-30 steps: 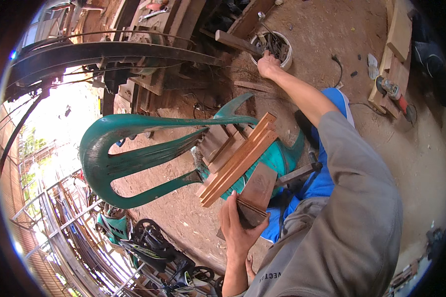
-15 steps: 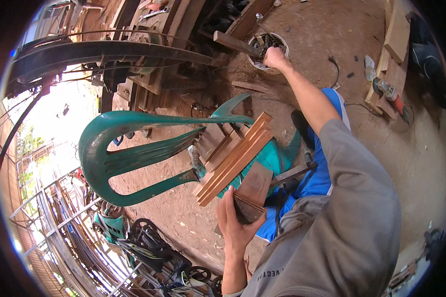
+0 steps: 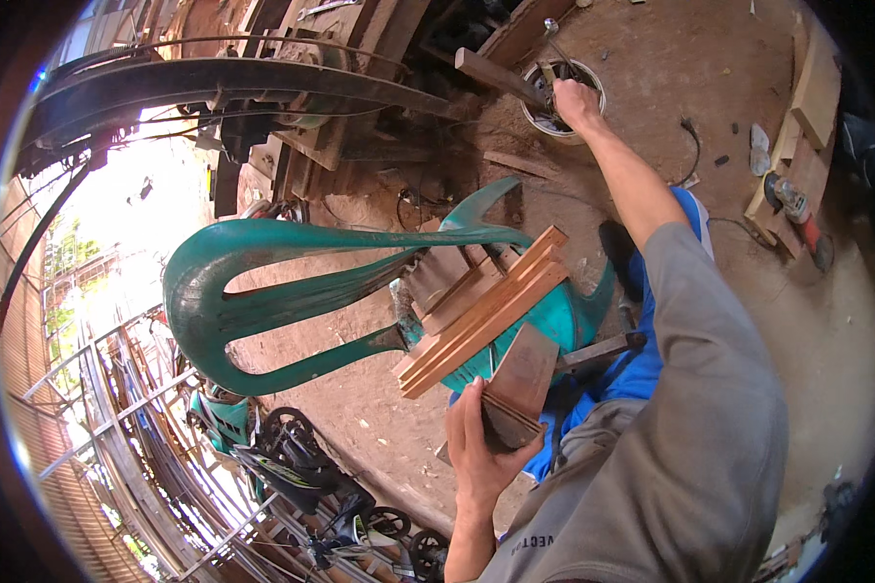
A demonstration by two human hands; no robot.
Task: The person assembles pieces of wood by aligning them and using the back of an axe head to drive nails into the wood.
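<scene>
Arm (image 3: 637, 180) outstretched, right hand (image 3: 576, 102) over bucket (image 3: 552, 133), left hand (image 3: 480, 452) cupping wood (image 3: 525, 371)

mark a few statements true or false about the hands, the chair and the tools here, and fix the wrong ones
1. The plastic chair is green. True.
2. The left hand grips a wooden piece. True.
3. The right hand rests on the chair's backrest. False: it is at the white bucket.
4. Wooden strips lie across the chair's seat. True.
5. The angle grinder lies on the chair. False: it lies by the boards at the right of the picture.
6. The trousers are red. False: they are blue.
</scene>
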